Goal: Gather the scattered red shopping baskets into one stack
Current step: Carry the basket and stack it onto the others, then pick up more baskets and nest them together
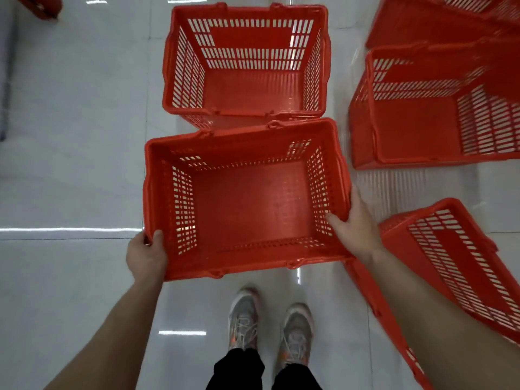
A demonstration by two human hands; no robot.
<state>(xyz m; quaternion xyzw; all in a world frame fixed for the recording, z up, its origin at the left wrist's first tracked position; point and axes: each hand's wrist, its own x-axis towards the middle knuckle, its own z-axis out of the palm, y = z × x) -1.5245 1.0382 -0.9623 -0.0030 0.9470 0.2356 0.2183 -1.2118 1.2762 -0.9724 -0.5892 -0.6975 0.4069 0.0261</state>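
I hold a red shopping basket (247, 204) in the air by its two short ends. My left hand (146, 254) grips its left rim near the front corner, thumb inside. My right hand (354, 223) grips the right rim, thumb inside against the slotted wall. Just beyond it a second red basket (244, 88) stands upright on the floor, its near rim partly covered by the held one. Two more baskets lie to the right: one at the upper right (416, 130) and a tilted one at the lower right (461, 266), partly behind my right forearm.
Another red basket (439, 21) shows at the top right corner. A red object (42, 7) sits at the top left. The floor (73, 136) is glossy white tile. My two shoes (270, 322) stand below the held basket.
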